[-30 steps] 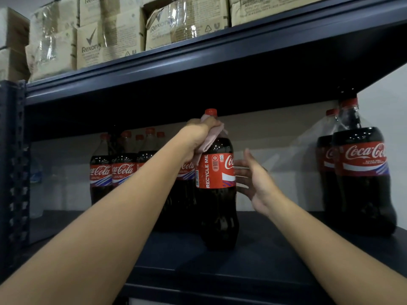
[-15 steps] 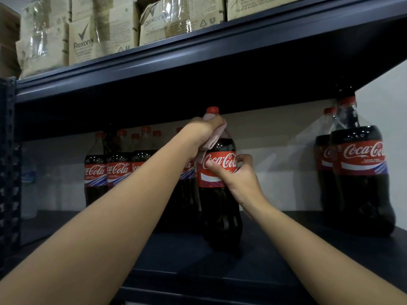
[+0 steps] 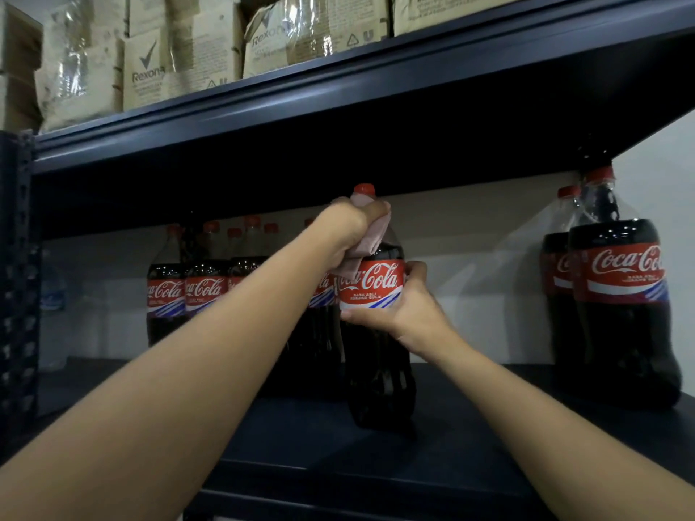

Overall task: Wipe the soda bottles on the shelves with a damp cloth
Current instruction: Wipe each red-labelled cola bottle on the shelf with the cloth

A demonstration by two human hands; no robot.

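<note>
Neck-wiping step rn: left hand [image 3: 351,223] fingers bunch cloth [image 3: 363,244] just under cap, right hand [image 3: 408,308] fingers grip bottle [image 3: 376,332] label, probably body next.

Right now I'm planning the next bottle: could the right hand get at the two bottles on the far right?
Probably yes: the shelf between the right hand and the two bottles is bare, but that hand first must release the held bottle.

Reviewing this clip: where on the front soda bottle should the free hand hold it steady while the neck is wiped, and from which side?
At the labelled waist, from the right. The soda bottle stands upright; the left hand with the cloth occupies its neck, so the right hand fittingly wraps the label.
</note>
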